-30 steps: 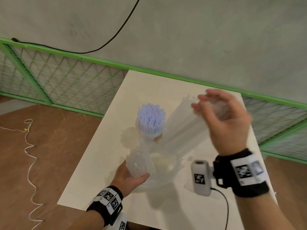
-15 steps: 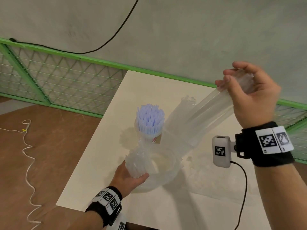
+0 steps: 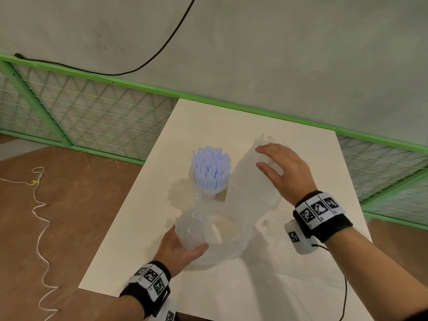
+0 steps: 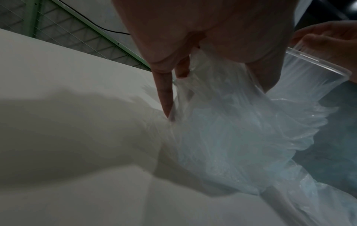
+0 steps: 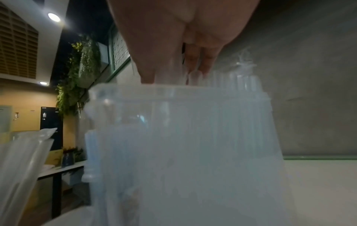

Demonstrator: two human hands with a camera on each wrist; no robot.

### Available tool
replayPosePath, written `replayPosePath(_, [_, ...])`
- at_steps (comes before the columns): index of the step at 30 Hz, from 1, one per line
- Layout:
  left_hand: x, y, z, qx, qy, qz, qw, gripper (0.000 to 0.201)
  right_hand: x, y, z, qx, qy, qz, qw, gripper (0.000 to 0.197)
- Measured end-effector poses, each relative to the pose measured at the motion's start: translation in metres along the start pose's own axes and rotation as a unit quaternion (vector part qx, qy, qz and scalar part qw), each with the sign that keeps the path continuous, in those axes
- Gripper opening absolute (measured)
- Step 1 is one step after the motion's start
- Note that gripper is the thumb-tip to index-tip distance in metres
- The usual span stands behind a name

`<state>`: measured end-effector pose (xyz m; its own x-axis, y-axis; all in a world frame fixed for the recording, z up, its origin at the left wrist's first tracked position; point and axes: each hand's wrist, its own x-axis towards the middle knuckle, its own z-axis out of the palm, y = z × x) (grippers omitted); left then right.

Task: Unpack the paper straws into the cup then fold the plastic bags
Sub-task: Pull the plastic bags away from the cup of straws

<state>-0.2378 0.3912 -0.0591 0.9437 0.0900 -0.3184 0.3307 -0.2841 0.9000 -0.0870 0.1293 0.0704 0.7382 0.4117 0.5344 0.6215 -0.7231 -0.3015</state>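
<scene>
The head view alone lays out the whole scene: a white table (image 3: 289,286) with a clear cup (image 3: 212,192) near its middle, packed with upright pale-blue straws (image 3: 209,167). The left hand (image 3: 179,250) sits near the table's front edge, fingers and thumb curled round a bunched clear bag (image 3: 193,228). The right hand (image 3: 286,172) is over the table to the right of the cup, fingers spread and only lightly bent on a second, flatter bag (image 3: 250,181) that lies stretched toward the far edge.

The left wrist view shows what the head view cannot: fingers (image 4: 164,91) pressed into the crumpled bag (image 4: 241,130) from beneath, with the table (image 4: 77,137) in shadow under it. The right wrist view shows the fingertips (image 5: 148,76) resting straight on top of ribbed clear plastic (image 5: 193,137), and behind it a room with hanging plants (image 5: 81,73) and ceiling lights.

Whether the right thumb pinches the plastic is hidden by the hand itself. The right wrist view is blurred, and where one bag ends and the other begins is hard to make out. The cup bears a small red mark (image 3: 217,196), too small to read. The wristbands (image 3: 318,208) carry black-and-white square codes, no legible words.
</scene>
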Motion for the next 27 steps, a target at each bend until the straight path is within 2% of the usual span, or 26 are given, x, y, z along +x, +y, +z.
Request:
replayPosePath(4, [0.000,-0.001,-0.001,0.003,-0.002,0.001,1.000,0.055,-0.012,0.003,0.003,-0.042,-0.104,0.002,0.994,0.046])
replayPosePath(7, [0.002,-0.003,-0.001,0.004,-0.001,-0.004,1.000,0.064,-0.021,0.000,0.005,-0.113,-0.198,0.007,0.974,0.054])
replayPosePath(10, [0.002,-0.002,0.000,0.004,0.004,0.000,1.000,0.059,-0.020,-0.001,0.002,-0.133,-0.253,0.029,0.958,0.060])
replayPosePath(12, [0.001,-0.001,0.000,0.008,0.007,0.007,1.000,0.056,-0.015,-0.010,-0.003,-0.137,-0.238,0.034,0.961,0.063])
replayPosePath(14, [0.001,0.000,0.000,0.005,0.007,0.005,1.000,0.058,-0.011,-0.030,-0.009,-0.121,-0.162,0.020,0.979,0.059])
replayPosePath(16, [0.001,-0.001,0.000,0.001,0.010,0.004,1.000,0.060,-0.011,-0.058,-0.011,-0.060,-0.076,-0.028,0.995,0.050])
replayPosePath(17, [0.002,-0.002,0.000,0.000,0.010,0.004,1.000,0.062,-0.013,-0.071,-0.008,-0.007,-0.070,-0.052,0.996,0.050])
replayPosePath(18, [0.002,-0.001,0.000,-0.001,0.007,0.005,1.000,0.065,-0.014,-0.083,-0.005,0.052,-0.096,-0.062,0.992,0.053])
replayPosePath(20, [0.002,0.001,0.001,-0.003,-0.004,0.010,1.000,0.066,-0.017,-0.100,0.006,0.153,-0.205,-0.034,0.966,0.071])
replayPosePath(23, [0.001,0.007,0.002,-0.018,-0.021,0.024,0.999,0.066,-0.018,-0.106,0.025,0.204,-0.327,-0.012,0.923,0.096])
replayPosePath(25, [-0.001,0.012,0.001,-0.027,-0.031,0.038,0.998,0.068,-0.016,-0.104,0.032,0.228,-0.362,-0.003,0.904,0.100])
replayPosePath(27, [-0.002,0.015,0.000,-0.034,-0.035,0.049,0.998,0.069,-0.015,-0.103,0.036,0.241,-0.363,0.007,0.900,0.094])
